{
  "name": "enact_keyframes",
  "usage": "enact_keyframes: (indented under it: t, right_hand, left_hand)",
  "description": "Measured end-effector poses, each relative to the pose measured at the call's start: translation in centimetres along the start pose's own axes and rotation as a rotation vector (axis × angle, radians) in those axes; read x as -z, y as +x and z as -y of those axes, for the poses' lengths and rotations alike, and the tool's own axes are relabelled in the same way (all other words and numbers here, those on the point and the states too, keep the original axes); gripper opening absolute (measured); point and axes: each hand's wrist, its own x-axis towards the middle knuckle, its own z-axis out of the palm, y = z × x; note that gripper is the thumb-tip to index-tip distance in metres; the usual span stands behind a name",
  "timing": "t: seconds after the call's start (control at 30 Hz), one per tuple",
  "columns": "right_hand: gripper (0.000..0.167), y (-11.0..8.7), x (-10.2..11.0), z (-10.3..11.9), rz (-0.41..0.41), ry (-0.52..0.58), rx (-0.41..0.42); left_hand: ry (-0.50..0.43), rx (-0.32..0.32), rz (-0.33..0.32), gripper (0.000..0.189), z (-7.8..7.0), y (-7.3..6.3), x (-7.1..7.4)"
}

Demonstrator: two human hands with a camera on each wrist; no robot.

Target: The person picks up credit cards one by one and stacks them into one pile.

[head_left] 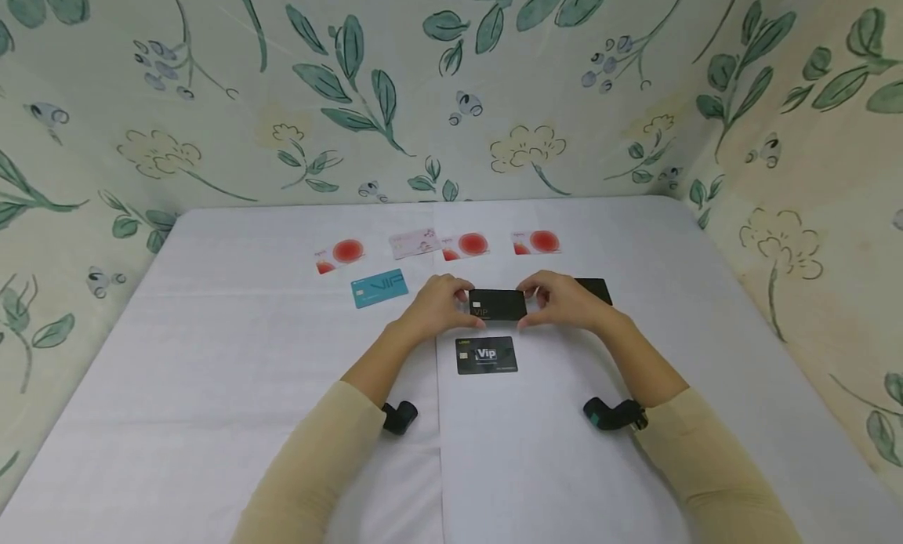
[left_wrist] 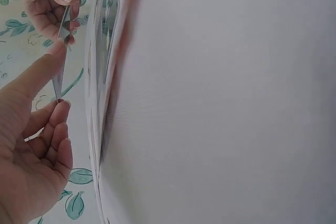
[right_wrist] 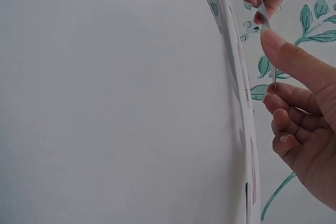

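A black VIP card (head_left: 498,304) is held up off the table between both hands. My left hand (head_left: 443,306) pinches its left end between thumb and fingers. At the opposite end, my right hand (head_left: 559,301) pinches it the same way. Both wrist views show the card edge-on, as a thin strip between the left hand (left_wrist: 37,135) and the right hand (right_wrist: 304,108). Nearer the front on the table lies another black card marked "Vip" (head_left: 487,356). Partly hidden behind the right hand is one more black card (head_left: 596,290).
On the white-covered table (head_left: 212,387), a blue VIP card (head_left: 379,288) lies left of the hands. Along the back are a card with a red circle (head_left: 340,255), a pale pink card (head_left: 414,244) and two more red-circle cards (head_left: 465,246). Leaf-patterned cloth (head_left: 395,89) hangs behind.
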Motion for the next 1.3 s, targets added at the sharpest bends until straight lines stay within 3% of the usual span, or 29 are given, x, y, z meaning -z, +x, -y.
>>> enact_keyframes:
  t: [0.33,0.7,1.1,1.3]
  right_hand:
    - [0.06,-0.8,-0.5,1.3,-0.006,0.008,0.052]
    - [0.06,-2.2,-1.2,2.5,0.006,0.031,0.033]
    - [0.058,-3.6,-1.7,3.2,0.037,0.106,0.063]
    - [0.059,-3.7,-2.0,3.2,0.045,0.103,0.081]
  left_hand:
    - [0.01,0.028,0.002,0.066,0.1,-2.1,0.4]
    - [-0.028,0.042,0.003,0.065,-0.1,-4.2,0.4]
    - [-0.069,0.016,-0.015,0.063,-0.2,-6.2,0.0]
    - [-0.078,-0.025,-0.036,0.061,0.1,-6.8,-0.4]
